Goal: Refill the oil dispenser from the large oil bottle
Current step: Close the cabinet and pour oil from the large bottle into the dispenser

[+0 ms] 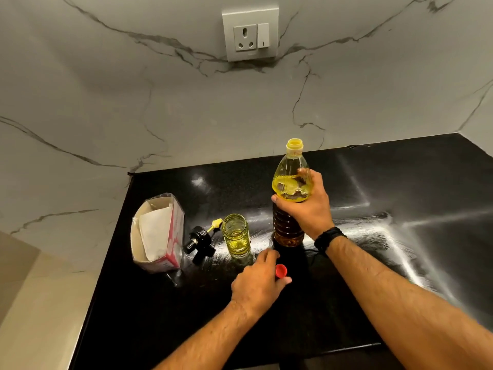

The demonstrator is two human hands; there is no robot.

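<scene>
The large oil bottle (289, 180) stands upright on the black counter (400, 182), uncapped, with yellow oil inside. My right hand (306, 206) is wrapped around its middle. To its left stands the small glass oil dispenser (236, 235), open at the top, with a little oil at the bottom. The dispenser's black pump top (198, 243) with its yellow tube lies on the counter left of the jar. My left hand (258, 284) is near the counter's front, fingers closed on the bottle's red cap (281, 271).
An open box of white tissues (157, 233) stands at the counter's left end. A marble wall with a socket and switch (250, 36) rises behind. The counter's left edge drops to a beige surface (40, 303). Smears shine on the counter to the right.
</scene>
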